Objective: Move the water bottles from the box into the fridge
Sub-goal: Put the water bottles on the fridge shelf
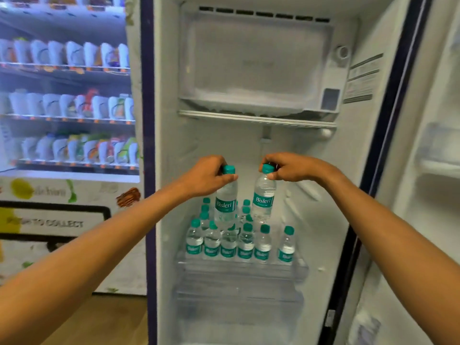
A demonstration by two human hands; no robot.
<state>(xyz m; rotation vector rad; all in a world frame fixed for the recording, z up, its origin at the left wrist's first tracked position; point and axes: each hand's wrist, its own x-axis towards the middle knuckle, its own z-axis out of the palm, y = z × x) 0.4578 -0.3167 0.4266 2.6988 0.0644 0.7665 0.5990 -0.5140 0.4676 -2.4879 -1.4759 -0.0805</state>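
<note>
1. The left hand (209, 175) has its fingers curled round the neck of a water bottle (226, 202), held by the teal cap above the fridge shelf (244, 266).
2. The right hand (286, 170) pinches a second bottle (263, 199) likewise, beside the first above that shelf.
3. Rows of stored bottles (245, 242) stand upright on the shelf.
4. Well above the shelf sits the frosted freezer box (256, 63); a vending machine (67, 95) stands to the shelf's left.

Two held bottles (225, 205), one in the left hand (206, 178), one in the right hand (286, 170). Six front-row bottles (246, 242) stand on one shelf (298, 266). At least six caps (206, 200) show behind, partly hidden.
</note>
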